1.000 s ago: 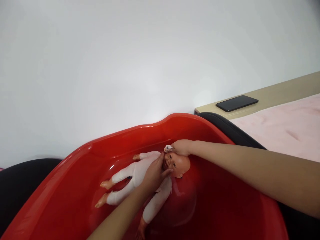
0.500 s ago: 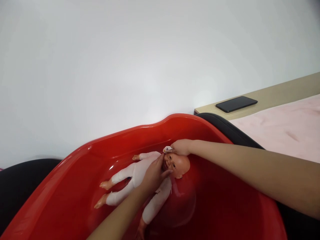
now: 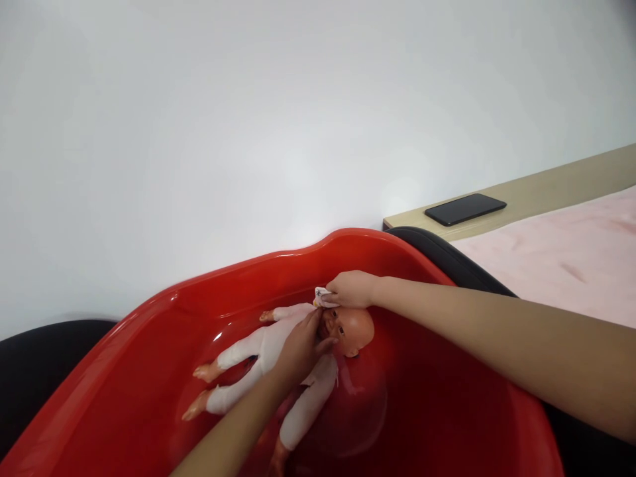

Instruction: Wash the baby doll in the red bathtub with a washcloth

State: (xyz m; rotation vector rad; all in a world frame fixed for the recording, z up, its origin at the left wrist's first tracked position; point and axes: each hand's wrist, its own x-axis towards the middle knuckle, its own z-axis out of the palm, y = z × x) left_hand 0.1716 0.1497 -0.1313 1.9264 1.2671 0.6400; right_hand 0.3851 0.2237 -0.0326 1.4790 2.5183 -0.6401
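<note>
A baby doll in white clothes lies on its back inside a red tub, its bald head to the right and its feet to the left. My left hand rests across its upper chest, the thumb and fingers around the chin and neck. Part of the chest is hidden beneath that hand. At the far side of the head, my right hand pinches a small white patterned cloth near the doll's ear and neck. Some of the cloth is hidden in the fingers.
A black phone lies on a light wooden ledge at the right, beside a pink cloth surface. Black padded edges flank the tub. A white wall rises behind.
My right hand has shifted slightly left and up with the cloth, showing more of it. The left hand still holds the doll's neck area. The whole view has moved a little.
</note>
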